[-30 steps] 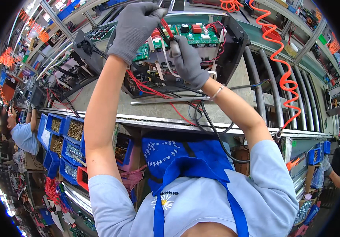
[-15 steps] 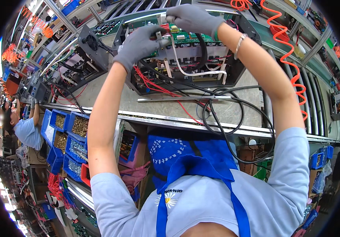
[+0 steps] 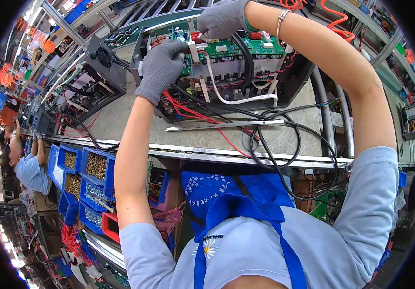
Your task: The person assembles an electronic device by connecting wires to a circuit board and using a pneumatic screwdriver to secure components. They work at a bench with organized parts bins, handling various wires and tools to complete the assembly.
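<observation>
An open dark metal chassis [image 3: 296, 89] stands before me, a green circuit board [image 3: 263, 45] across its top. My left hand [image 3: 163, 67], in a grey glove, is closed at the board's left end, beside a white upright post [image 3: 193, 52]; whatever its fingertips pinch is hidden. My right hand [image 3: 224, 20], gloved too, is curled over the board's far edge by a red part [image 3: 197, 37], and what it grips cannot be made out. A white cable [image 3: 217, 94] and a thick black cable [image 3: 247, 60] hang down the chassis front. Red wires [image 3: 181, 107] come out at its lower left.
A metal strip [image 3: 224, 125] and looped black cable [image 3: 294, 137] lie on the workbench [image 3: 188, 137] near its front rail. Blue bins [image 3: 95, 164] of screws hang at left. Another open chassis [image 3: 82, 86] stands left, with a co-worker [image 3: 31, 168] beyond.
My left hand has drawn back slightly toward me and left, its fingers now curled tighter. My right hand has shifted left and closed over the board's far edge. The view has shifted a little.
</observation>
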Demonstrator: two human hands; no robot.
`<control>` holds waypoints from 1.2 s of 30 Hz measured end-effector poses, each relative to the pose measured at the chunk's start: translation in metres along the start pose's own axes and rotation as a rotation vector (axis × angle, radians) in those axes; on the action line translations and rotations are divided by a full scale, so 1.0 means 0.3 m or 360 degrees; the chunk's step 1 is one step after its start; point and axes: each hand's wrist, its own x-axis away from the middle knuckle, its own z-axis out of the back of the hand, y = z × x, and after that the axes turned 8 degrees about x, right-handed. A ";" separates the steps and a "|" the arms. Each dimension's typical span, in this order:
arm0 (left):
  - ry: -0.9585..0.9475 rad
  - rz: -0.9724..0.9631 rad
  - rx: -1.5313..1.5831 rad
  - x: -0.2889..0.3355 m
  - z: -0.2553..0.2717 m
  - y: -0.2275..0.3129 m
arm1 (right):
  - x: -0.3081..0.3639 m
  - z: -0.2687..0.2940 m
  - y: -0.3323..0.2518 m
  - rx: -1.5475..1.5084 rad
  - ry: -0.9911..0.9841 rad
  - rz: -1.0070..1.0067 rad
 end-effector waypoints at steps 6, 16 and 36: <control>0.0089 -0.0007 -0.0095 -0.001 -0.022 0.014 | -0.021 0.016 -0.009 0.0164 -0.0051 0.0118; 0.0126 -0.0140 -0.0287 0.010 -0.022 -0.006 | -0.196 0.045 -0.060 0.0434 -0.0374 0.0333; 0.0157 -0.0284 -0.0294 0.016 -0.027 -0.012 | -0.206 0.062 -0.093 0.0421 -0.0557 0.0191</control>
